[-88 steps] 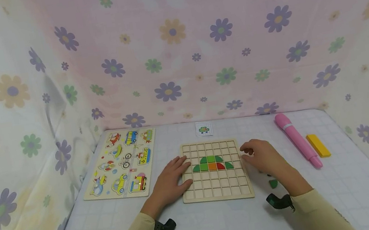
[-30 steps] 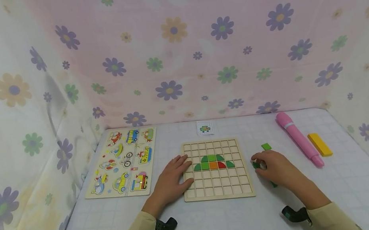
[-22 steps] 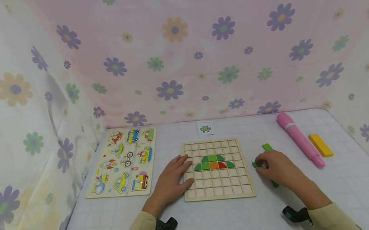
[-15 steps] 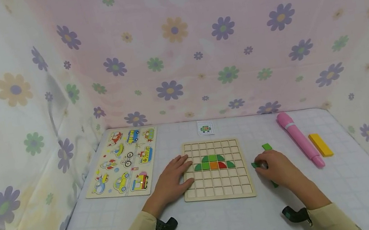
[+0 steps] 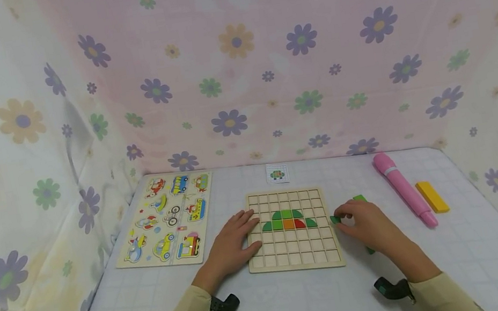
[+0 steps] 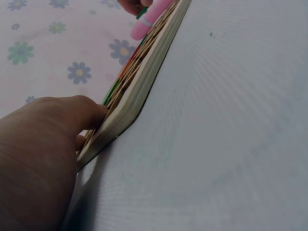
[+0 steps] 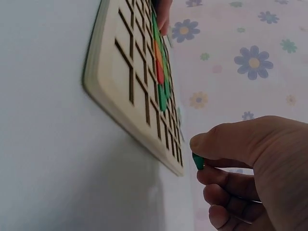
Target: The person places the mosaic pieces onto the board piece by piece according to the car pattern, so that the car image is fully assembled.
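A wooden grid board [image 5: 294, 257] lies in the middle of the table with green, orange and red pieces [image 5: 288, 223] set in its cells. My left hand [image 5: 226, 246] rests on the board's left edge, fingers extended over the rim and thumb [image 6: 91, 113] on the near side. Just off the board's right edge, my right hand [image 5: 367, 223] pinches a small dark green tile [image 5: 335, 219] between thumb and index finger. In the right wrist view the tile [image 7: 198, 161] pokes out below the thumb tip. Loose green tiles [image 5: 359, 198] lie partly hidden behind the right hand.
A small card with a printed pattern [image 5: 277, 174] lies beyond the board. At left is a vehicle puzzle board [image 5: 158, 264]. A pink pen-shaped stick [image 5: 403, 189] and a yellow block [image 5: 432, 197] lie at right. Flowered cloth [image 5: 260, 39] walls the table in.
My right hand moved right, away from the board, to the loose tiles and took hold of a dark green one. It has since come back left with it. The left hand stays put.
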Demonstrator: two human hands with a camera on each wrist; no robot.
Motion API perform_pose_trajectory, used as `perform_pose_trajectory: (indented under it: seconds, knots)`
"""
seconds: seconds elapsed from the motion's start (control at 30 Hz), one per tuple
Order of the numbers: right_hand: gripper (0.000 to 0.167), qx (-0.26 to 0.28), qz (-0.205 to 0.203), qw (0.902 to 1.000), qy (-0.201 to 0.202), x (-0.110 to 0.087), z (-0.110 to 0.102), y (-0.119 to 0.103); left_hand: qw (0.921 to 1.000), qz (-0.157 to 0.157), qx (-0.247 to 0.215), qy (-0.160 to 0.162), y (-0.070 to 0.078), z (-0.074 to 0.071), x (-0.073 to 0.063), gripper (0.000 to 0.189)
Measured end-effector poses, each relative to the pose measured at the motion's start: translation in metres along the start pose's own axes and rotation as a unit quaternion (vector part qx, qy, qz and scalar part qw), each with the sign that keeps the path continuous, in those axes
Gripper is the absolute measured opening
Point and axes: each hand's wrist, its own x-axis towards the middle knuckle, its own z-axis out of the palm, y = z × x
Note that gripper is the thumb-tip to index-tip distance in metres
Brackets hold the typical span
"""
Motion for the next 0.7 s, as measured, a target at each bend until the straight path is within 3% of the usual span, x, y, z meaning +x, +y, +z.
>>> perform_pose_trajectory:
  seconds: [0.3, 0.7]
  knots:
    - [0.022, 0.008, -0.05, 0.9984, 0.024, 0.007, 0.001, -0.018, 0.9999, 0.009, -0.006, 0.009, 0.0, 0.001, -0.001, 0.062]
    - [0.023, 0.024, -0.059, 0.9978, 0.018, 0.017, 0.005, -0.045, 0.9999, 0.013, -0.006, 0.002, 0.0, -0.001, 0.0, 0.062]
